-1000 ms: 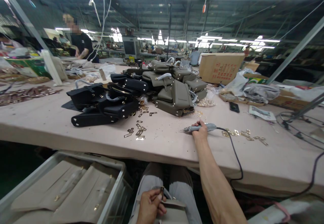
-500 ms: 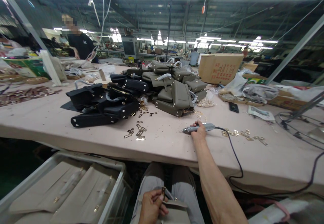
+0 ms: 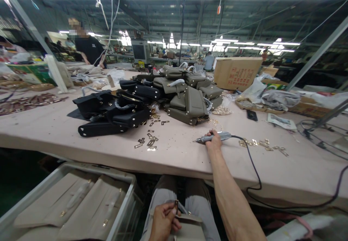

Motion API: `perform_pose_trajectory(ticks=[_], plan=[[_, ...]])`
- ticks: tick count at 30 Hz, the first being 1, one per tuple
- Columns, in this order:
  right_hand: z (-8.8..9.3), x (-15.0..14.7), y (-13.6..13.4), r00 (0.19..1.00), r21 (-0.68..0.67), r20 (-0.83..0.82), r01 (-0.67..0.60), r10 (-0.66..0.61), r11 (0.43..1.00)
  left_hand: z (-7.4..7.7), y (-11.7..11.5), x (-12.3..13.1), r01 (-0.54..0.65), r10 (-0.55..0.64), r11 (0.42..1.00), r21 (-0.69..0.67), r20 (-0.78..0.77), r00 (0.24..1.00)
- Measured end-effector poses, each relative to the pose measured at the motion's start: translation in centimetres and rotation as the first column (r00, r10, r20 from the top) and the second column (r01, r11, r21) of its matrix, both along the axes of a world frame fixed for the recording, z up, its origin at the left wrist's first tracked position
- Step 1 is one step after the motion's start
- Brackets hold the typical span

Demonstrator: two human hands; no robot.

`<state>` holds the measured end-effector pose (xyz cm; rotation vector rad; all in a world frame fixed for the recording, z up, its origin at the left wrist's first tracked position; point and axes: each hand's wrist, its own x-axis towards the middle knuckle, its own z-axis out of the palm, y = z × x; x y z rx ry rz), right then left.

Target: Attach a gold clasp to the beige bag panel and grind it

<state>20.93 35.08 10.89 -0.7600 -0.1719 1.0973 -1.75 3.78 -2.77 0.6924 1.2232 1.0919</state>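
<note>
Closed around the grey body of an electric screwdriver (image 3: 221, 136), my right hand (image 3: 214, 141) rests at the table's front part. The tool's tip points left, and a black cord runs from its rear. Low in the view, my left hand (image 3: 165, 219) pinches a small gold metal plate (image 3: 176, 205) upright between thumb and fingers. A beige handbag (image 3: 190, 228) lies on my lap beneath that hand, its lower part cut off by the frame. Loose metal plates (image 3: 151, 143) lie on the table left of the screwdriver, and more gold plates (image 3: 265, 144) lie to its right.
Black handbags (image 3: 111, 114) and olive handbags (image 3: 187, 103) are heaped mid-table. At lower left a plastic crate (image 3: 133, 183) holds beige bags. A cardboard box (image 3: 236, 74), a phone (image 3: 251, 115) and plastic bags stand or lie at right. A person (image 3: 91, 48) stands beyond the table at left.
The whole view has shifted slightly to the right. Both hands keep their grips, and the screwdriver and plate stay almost where they were. The person at left leans a little more.
</note>
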Motion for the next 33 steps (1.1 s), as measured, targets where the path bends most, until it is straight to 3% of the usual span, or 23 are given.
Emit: perform_pose_trajectory(ticks=[10, 22, 33], plan=[[0.1, -0.1, 0.1, 0.999, -0.035, -0.033, 0.041, -0.042, 0.999, -0.3, 0.1, 0.0, -0.025, 0.025, 1.000, -0.013, -0.011, 1.000], [0.0, 0.3, 0.0, 0.996, -0.041, -0.036, 0.084, -0.085, 0.996, 0.5, 0.0, -0.3, 0.005, -0.005, 1.000, 0.008, -0.012, 1.000], [0.8, 0.3, -0.8, 0.995, -0.005, -0.084, 0.048, -0.048, 0.999, -0.8, 0.1, -0.3, -0.004, 0.003, 1.000, -0.002, -0.017, 1.000]])
